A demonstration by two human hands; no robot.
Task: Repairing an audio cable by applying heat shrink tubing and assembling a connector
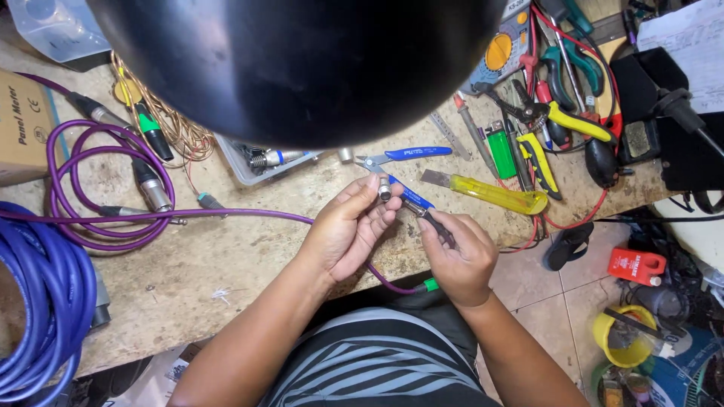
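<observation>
My left hand (348, 230) pinches a small silver metal connector shell (385, 188) between thumb and fingertips over the worn workbench (226, 264). My right hand (458, 256) grips a dark plug body (437, 224) at the end of a purple cable (249, 215), which loops under my left hand to a green boot (431, 285). The two hands are close together at the bench's front edge. Blue-handled cutters (407, 155) lie just behind my hands.
A black lamp shade (302, 60) blocks the top centre. Coiled purple cable (83, 188) with connectors lies left, a blue cable coil (38, 301) far left. A yellow knife (498, 194), green lighter (500, 149), pliers and a multimeter (501, 49) crowd the right.
</observation>
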